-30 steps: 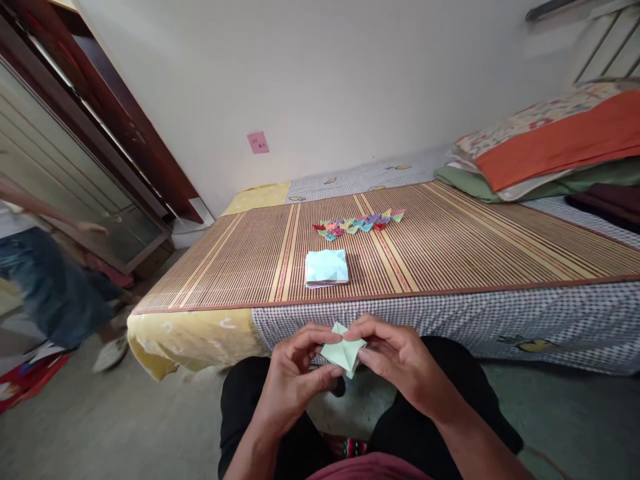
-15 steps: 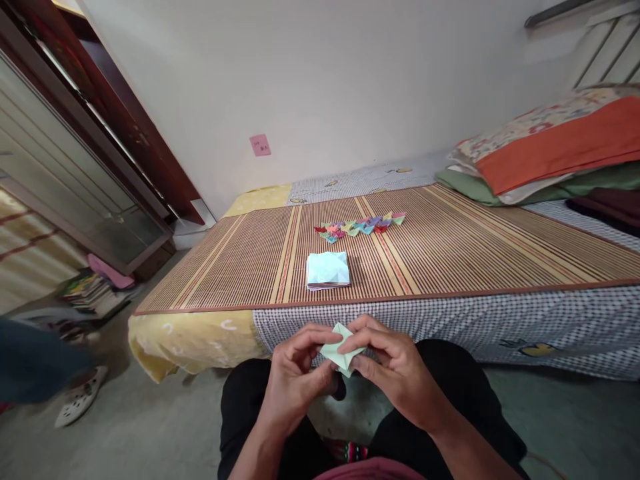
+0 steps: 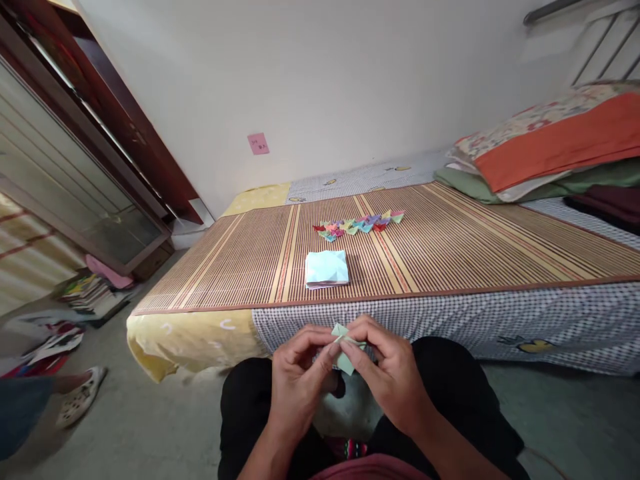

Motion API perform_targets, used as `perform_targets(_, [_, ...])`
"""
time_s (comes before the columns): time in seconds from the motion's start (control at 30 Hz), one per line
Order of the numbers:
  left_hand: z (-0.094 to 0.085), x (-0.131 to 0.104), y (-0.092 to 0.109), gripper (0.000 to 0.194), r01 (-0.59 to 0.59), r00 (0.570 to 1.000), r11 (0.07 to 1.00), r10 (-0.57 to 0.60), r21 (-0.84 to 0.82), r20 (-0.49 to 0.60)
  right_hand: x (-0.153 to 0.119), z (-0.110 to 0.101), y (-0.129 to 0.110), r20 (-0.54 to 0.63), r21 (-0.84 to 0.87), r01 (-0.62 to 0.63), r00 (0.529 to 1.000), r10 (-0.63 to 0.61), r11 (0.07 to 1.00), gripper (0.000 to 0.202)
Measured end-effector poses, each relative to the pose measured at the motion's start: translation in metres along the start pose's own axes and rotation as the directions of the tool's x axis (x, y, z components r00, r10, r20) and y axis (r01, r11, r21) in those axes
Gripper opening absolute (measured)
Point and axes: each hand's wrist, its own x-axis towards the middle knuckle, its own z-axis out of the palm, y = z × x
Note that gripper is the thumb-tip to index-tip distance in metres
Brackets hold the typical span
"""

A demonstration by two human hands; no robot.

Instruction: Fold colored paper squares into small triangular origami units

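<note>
A small piece of folded light green paper [image 3: 345, 362] is held between both hands, in front of the bed's near edge. My left hand [image 3: 303, 370] pinches its left side, thumb on top. From the right, my right hand [image 3: 383, 360] grips it with thumb and forefinger, and the two thumb tips nearly meet over the paper's middle. Beyond the hands, a stack of light blue paper squares [image 3: 327, 268] lies on the striped mat [image 3: 240, 260]. Farther back sits a cluster of small colourful folded paper pieces [image 3: 357, 225].
Folded bedding with an orange band [image 3: 555, 143] is piled at the bed's right end. A pink note [image 3: 259, 143] is on the wall. At the left, another person's foot in a light clog [image 3: 80, 398] stands near books [image 3: 90, 295] on the floor.
Both thumbs have moved up onto the green paper and closer together, covering its middle. The other person's leg at the left has shifted lower in view.
</note>
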Motion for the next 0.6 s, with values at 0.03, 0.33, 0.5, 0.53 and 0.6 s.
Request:
perform_targets(0.03, [0.001,-0.001,0.0,0.009,0.016,1.0,1.0,-0.016,-0.005,-0.014,-0.001,0.0,-0.001,-0.001,-0.004,-0.008,1.0,0.008,1.0,0.02])
perform_targets(0.33, [0.009,-0.002,0.003,0.019,0.109,0.991,0.993,-0.112,-0.053,-0.069,-0.006,0.001,0.002,-0.063,-0.112,-0.118,0.992,0.111,0.987,0.021])
perform_targets(0.5, [0.012,-0.001,0.004,0.024,0.136,0.985,0.986,-0.145,-0.095,-0.089,-0.004,0.002,0.002,-0.086,-0.071,-0.047,0.995,0.041,0.996,0.021])
perform_targets(0.53, [0.012,-0.001,0.004,0.024,0.137,0.986,0.986,-0.145,-0.097,-0.087,-0.004,0.002,0.001,-0.098,-0.067,-0.027,0.995,0.02,0.997,0.021])
perform_targets(0.6, [0.013,-0.001,0.004,0.025,0.139,0.986,0.986,-0.147,-0.092,-0.079,-0.003,0.002,0.001,-0.107,-0.064,-0.013,0.994,0.006,0.998,0.021])
